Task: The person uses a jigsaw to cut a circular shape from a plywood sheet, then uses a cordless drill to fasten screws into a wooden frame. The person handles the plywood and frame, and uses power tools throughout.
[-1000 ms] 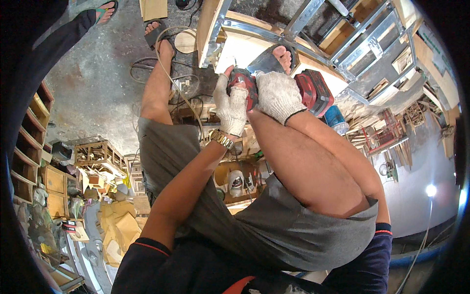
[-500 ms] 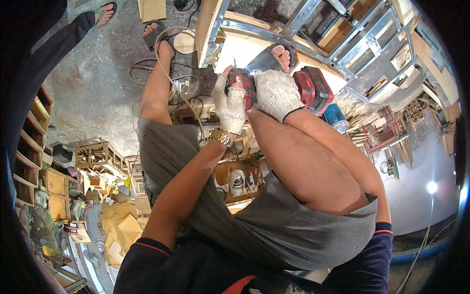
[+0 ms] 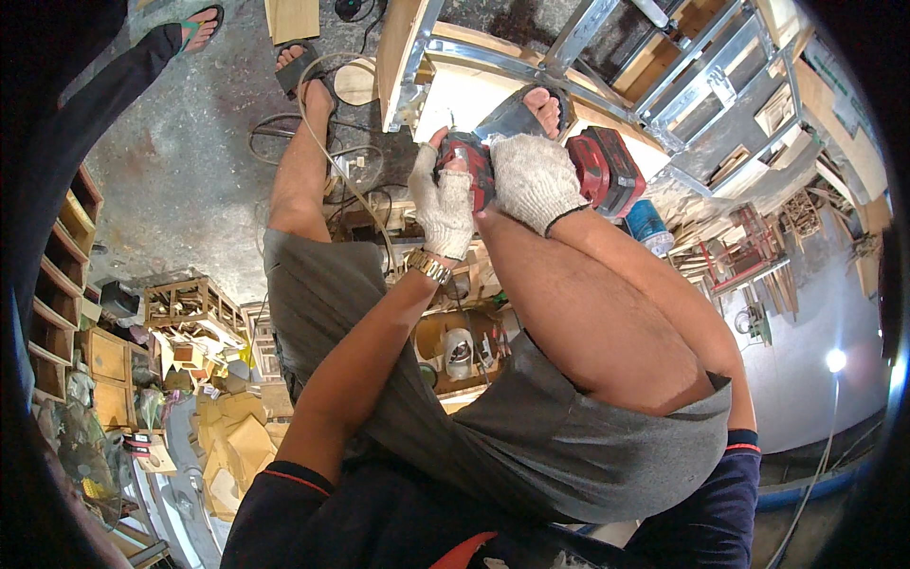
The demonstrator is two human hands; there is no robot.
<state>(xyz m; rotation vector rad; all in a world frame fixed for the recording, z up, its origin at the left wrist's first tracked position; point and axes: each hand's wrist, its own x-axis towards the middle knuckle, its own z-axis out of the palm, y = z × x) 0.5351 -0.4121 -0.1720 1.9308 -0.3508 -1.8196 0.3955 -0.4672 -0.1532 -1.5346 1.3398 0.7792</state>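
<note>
A red-and-black power drill [image 3: 481, 175] is held in front of the right knee [image 3: 507, 232], its nose turned toward the top of the view, with a thin bit [image 3: 452, 119] just visible at the tip. Contact between the bit and the pale panel [image 3: 464, 93] beyond it cannot be determined. The right hand [image 3: 536, 180], in a white knitted glove, has its grip closed around the handle, between the drill's head and the battery pack [image 3: 611, 173]. The left hand [image 3: 442, 204], similarly gloved with bare fingertips showing, has its grip wrapped on the drill's front from the left side; a gold-toned watch [image 3: 429, 266] is on that wrist. The right foot [image 3: 543, 112], in a dark sandal, is just beyond the right hand, beside the pale panel. A frame of grey metal bars [image 3: 580, 36] and wood extends to the upper right. A blue bucket [image 3: 649, 228] is near the battery pack. Left of the panel, a round pale disc [image 3: 356, 84] and a looped hose [image 3: 353, 180] are observed near the left foot [image 3: 292, 59] on the stained grey floor [image 3: 209, 133]. Farther left, another person's foot [image 3: 200, 30] wears a flip-flop. A crate of wood offcuts [image 3: 194, 308] and open wooden compartments [image 3: 59, 284] occupy the left side.
</note>
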